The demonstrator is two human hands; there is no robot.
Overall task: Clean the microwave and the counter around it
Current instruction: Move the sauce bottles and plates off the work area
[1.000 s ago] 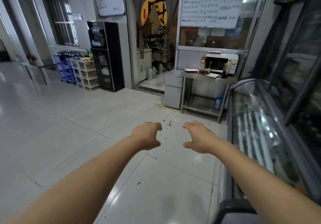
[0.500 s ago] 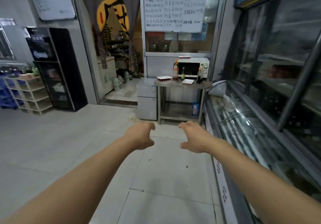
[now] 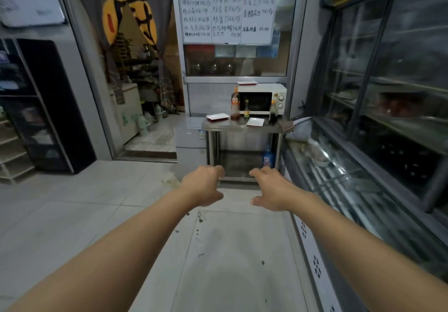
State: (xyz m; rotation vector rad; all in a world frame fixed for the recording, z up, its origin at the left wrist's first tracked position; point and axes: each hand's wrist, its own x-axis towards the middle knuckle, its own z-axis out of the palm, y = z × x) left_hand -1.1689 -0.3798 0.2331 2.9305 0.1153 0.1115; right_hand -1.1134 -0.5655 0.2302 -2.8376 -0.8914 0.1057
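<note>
A white microwave (image 3: 261, 98) with a dark door stands at the back of a steel counter (image 3: 218, 124) straight ahead, its door closed. On the counter in front of it are three sauce bottles (image 3: 235, 104), a white tray with a red rim (image 3: 217, 117), a white plate (image 3: 255, 122) and a brown cloth (image 3: 286, 125) at the right end. My left hand (image 3: 203, 185) and my right hand (image 3: 269, 189) are stretched out in front of me, well short of the counter, fingers loosely curled downward, holding nothing.
A glass-topped display freezer (image 3: 344, 185) runs along the right. A small white fridge (image 3: 190, 139) stands left of the counter, an open doorway (image 3: 145, 98) with a curtain beyond it. A blue bottle (image 3: 267, 157) sits on the counter's lower shelf. A black cabinet (image 3: 41, 103) is at left.
The view has moved forward and turned right, so the counter and microwave are nearer and centred. Both hands keep the same outstretched pose.
</note>
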